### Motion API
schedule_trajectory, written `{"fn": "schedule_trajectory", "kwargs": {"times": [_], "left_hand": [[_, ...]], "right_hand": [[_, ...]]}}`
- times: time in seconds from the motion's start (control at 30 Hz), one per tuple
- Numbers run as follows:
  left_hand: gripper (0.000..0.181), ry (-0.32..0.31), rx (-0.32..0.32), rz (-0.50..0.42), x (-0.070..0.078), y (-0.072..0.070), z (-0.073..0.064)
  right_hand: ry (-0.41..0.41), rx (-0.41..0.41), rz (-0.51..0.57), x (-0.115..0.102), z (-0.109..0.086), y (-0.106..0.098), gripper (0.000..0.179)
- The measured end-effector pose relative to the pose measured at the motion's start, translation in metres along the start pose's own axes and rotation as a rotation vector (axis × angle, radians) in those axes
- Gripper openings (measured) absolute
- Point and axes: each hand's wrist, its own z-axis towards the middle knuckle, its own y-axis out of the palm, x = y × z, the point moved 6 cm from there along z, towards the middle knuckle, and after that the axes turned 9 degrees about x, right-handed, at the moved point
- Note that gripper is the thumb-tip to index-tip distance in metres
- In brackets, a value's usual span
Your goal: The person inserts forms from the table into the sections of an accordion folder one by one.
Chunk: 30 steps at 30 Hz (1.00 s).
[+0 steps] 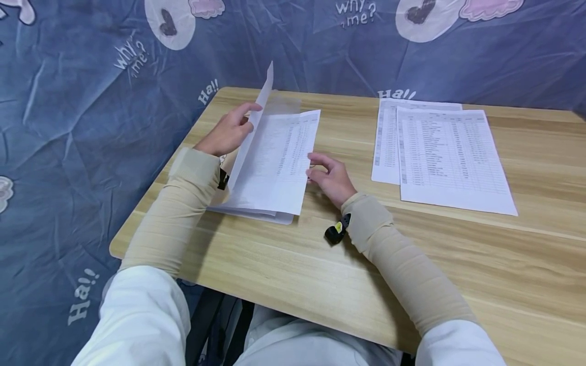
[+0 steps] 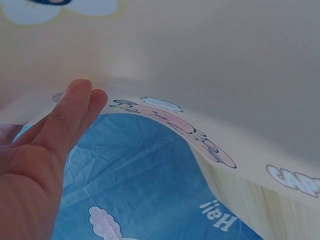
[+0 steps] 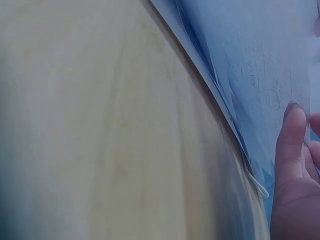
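Observation:
At the table's left lies an open cartoon-printed folder [image 2: 210,75], its cover raised and leaning left. My left hand [image 1: 230,129] grips the upper part of that cover, fingers at its edge; the left wrist view shows two fingers against the printed outer side. Inside the folder, a printed sheet [image 1: 279,162] with rows of text stands partly lifted off the back cover [image 1: 279,218]. My right hand [image 1: 333,180] pinches the sheet's right edge between thumb and fingers. From the right wrist, the sheet's underside [image 3: 260,65] shows, with one finger [image 3: 292,145] against it.
Two more printed sheets overlap on the table's right, a front one [image 1: 453,162] over a back one [image 1: 386,147]. A white cord loop [image 3: 259,186] pokes out by the folder. Behind the wooden table [image 1: 256,269] hangs a blue patterned cloth [image 1: 293,56].

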Motion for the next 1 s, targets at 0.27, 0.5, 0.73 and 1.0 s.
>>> {"fn": "schedule_trajectory", "kwargs": {"times": [0.27,0.5,0.73,1.0], "left_hand": [[0.045,0.005,-0.001,0.007,0.001,-0.001,0.0],[0.045,0.008,0.0,0.004,0.0,0.0,0.0],[0.045,-0.005,0.001,0.011,-0.001,-0.001,0.0],[0.045,0.004,0.002,0.018,0.001,-0.003,0.0]], "right_hand": [[0.011,-0.013,-0.03,0.001,0.0,0.006,0.048],[0.009,-0.006,-0.047,0.001,0.002,0.009,0.048],[0.009,-0.005,-0.034,0.0,0.003,0.014,0.049],[0.021,-0.022,-0.082,0.0,0.004,0.02,0.05]]}}
